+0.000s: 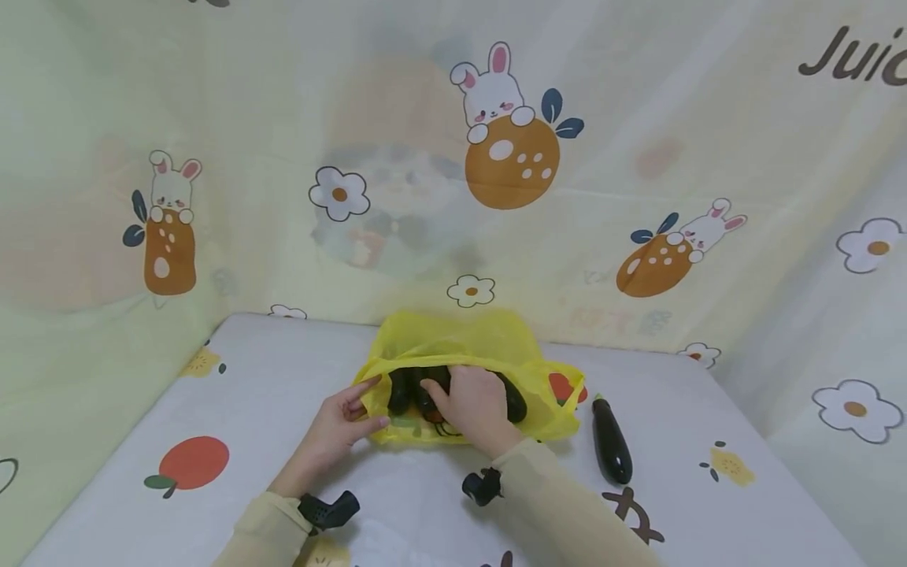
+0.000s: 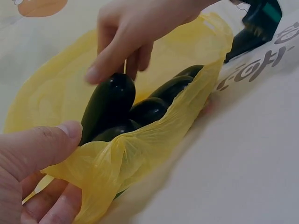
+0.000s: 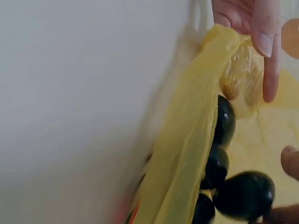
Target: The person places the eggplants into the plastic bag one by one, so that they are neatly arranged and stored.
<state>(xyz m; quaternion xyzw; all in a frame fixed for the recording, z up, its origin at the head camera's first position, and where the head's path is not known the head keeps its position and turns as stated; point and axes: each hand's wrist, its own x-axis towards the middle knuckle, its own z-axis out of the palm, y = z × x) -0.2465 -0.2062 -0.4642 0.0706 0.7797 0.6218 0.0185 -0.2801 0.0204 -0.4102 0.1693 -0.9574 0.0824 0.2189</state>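
A yellow plastic bag (image 1: 453,331) lies on the table with its mouth toward me, and several dark, glossy eggplants (image 2: 110,100) are inside. My left hand (image 1: 343,425) holds the left side of the bag's mouth, thumb and fingers on the thin plastic. Inside the mouth, my right hand (image 1: 478,402) is over the eggplants. Its thumb (image 3: 290,161) stands apart from the nearest eggplant (image 3: 245,196), while a fingertip is close to that eggplant's end; whether it touches is unclear. To the right of the bag lies another eggplant (image 1: 612,441) with a green stem end.
A pale printed cloth (image 1: 234,378) with fruit and flower pictures covers the table. Behind the bag hangs a curtain (image 1: 404,260) with rabbits and oranges, and similar cloth hangs at both sides. Each wrist carries a small black camera (image 1: 329,510).
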